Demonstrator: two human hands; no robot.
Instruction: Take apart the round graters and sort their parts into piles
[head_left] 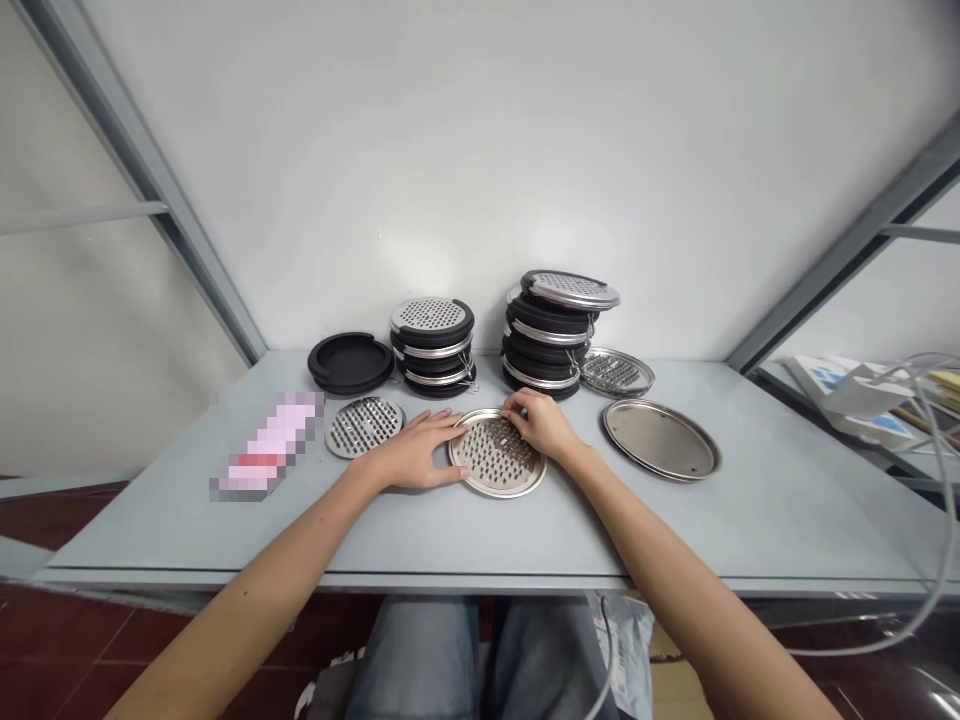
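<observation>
A round perforated steel grater disc (496, 458) sits in a shallow steel pan on the grey table (480, 530) in front of me. My left hand (414, 452) lies flat and open on the table, fingers touching the pan's left rim. My right hand (541, 424) rests on the disc's far right edge with fingers curled down onto it. A second loose grater disc (364, 426) lies just left of my left hand.
Two stacks of black-rimmed grater units (433, 345) (553, 335) stand at the back by the white wall. A black round base (350, 362) sits at the back left, an empty steel pan (661, 440) to the right, another disc (616, 372) behind it. A blurred pink item (268, 448) lies left.
</observation>
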